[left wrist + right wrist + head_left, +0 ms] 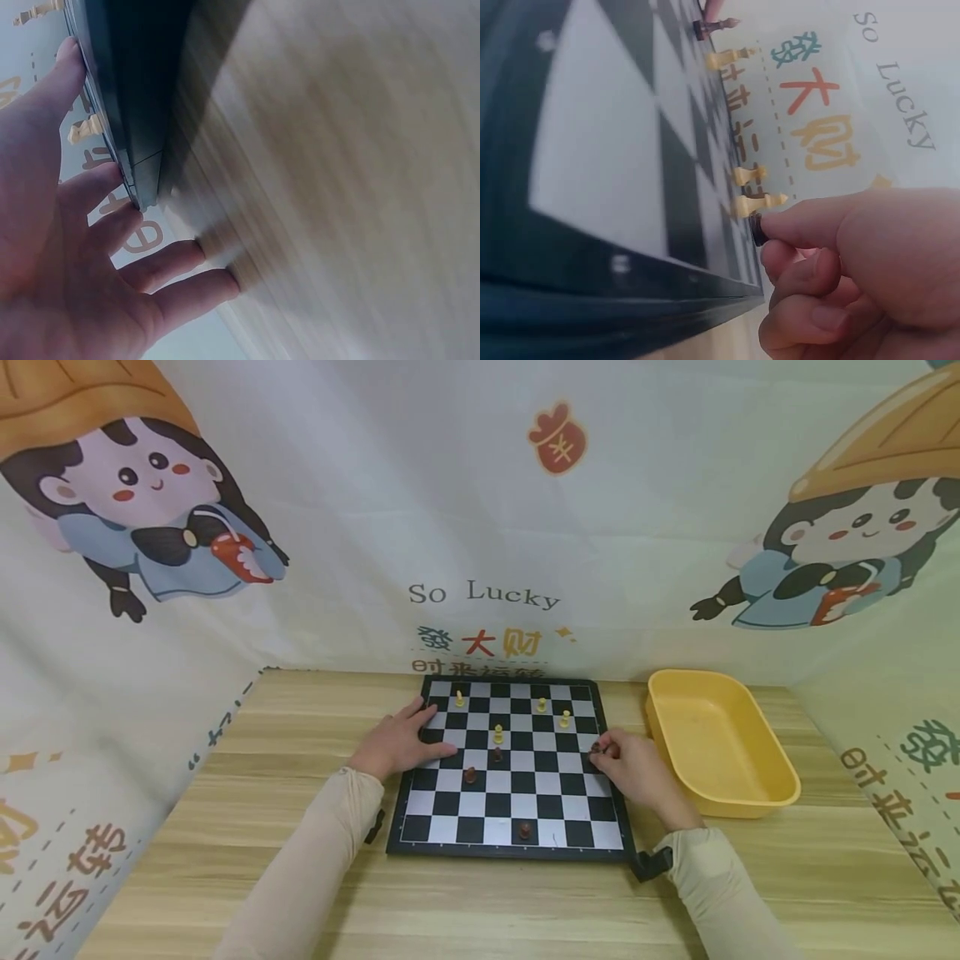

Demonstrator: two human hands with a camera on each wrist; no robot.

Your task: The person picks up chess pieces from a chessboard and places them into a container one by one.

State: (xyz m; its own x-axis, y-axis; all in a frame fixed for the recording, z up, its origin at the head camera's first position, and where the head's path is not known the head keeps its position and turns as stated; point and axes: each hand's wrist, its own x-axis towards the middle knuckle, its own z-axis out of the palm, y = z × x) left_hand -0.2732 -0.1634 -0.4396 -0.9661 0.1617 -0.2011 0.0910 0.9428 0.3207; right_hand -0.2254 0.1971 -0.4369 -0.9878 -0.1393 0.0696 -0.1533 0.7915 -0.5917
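A black-and-white chessboard [555, 807] lies on the table. My right hand [637, 768] is over its right edge, with thumb and fingertips pinching a dark chess piece [758, 229] that they mostly hide. On the left edge of the board rests my left hand [397, 743], fingers spread; in the left wrist view two fingers reach past the frame. Several pale yellow chess pieces stand toward the far side, among them a pawn [542, 704] and a taller piece [498, 734]. Three dark pieces stand nearer me, including one [470, 774] left of centre and one [525, 831] in the nearest row.
A yellow plastic basin [723, 803] stands right of the board, close beside my right forearm. The wooden tabletop [480, 910] extends in front and to both sides. A printed cloth [360, 527] hangs behind the board and along the sides.
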